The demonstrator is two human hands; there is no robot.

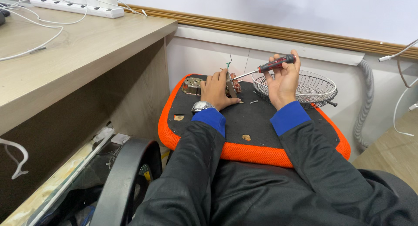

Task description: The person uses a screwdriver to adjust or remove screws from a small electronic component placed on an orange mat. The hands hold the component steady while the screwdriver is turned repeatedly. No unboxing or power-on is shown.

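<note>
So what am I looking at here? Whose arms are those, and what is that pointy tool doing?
There is just one picture, taken by a camera worn on a person's head, so you look down at their own two arms in dark sleeves with blue cuffs. In front of them lies an orange-edged black cushion that serves as a little work surface. The left hand, with a wristwatch, rests on a small motor part with copper wire and steadies it. The right hand holds a screwdriver with a red and black handle; its tip points at that part. Beside it lie a round metal piece, a wire basket and a few small screws. On the left stands a wooden desk with a white power strip.
</note>
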